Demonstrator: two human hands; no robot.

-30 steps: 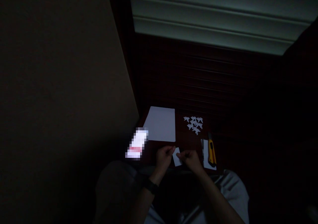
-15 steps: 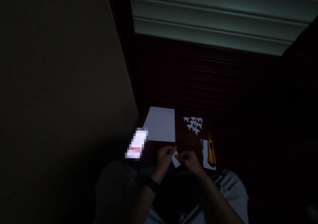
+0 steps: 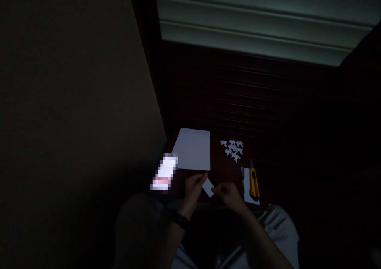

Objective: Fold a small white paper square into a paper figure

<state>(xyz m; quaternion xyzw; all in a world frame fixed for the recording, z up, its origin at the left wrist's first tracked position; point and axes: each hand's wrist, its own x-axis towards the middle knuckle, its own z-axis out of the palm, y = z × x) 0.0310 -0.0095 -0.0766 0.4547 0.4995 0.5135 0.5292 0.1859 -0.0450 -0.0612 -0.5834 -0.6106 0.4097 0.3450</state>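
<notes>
In dim light the left hand (image 3: 193, 187) and the right hand (image 3: 229, 193) met low over the near edge of the dark desk (image 3: 222, 167). Each was curled shut, pinching one end of a small paper slip (image 3: 208, 187), which hung tilted between them. A dark watch (image 3: 180, 220) sat on the left wrist. Just beyond the left hand lay a plain white sheet (image 3: 193, 149), and to that hand's outer side a bright blurred rectangle (image 3: 164, 173). Beyond the right hand was a cluster of small folded paper pieces (image 3: 232, 149). Just outside the right hand a yellow utility knife (image 3: 253, 181) lay on a white strip (image 3: 249, 195).
</notes>
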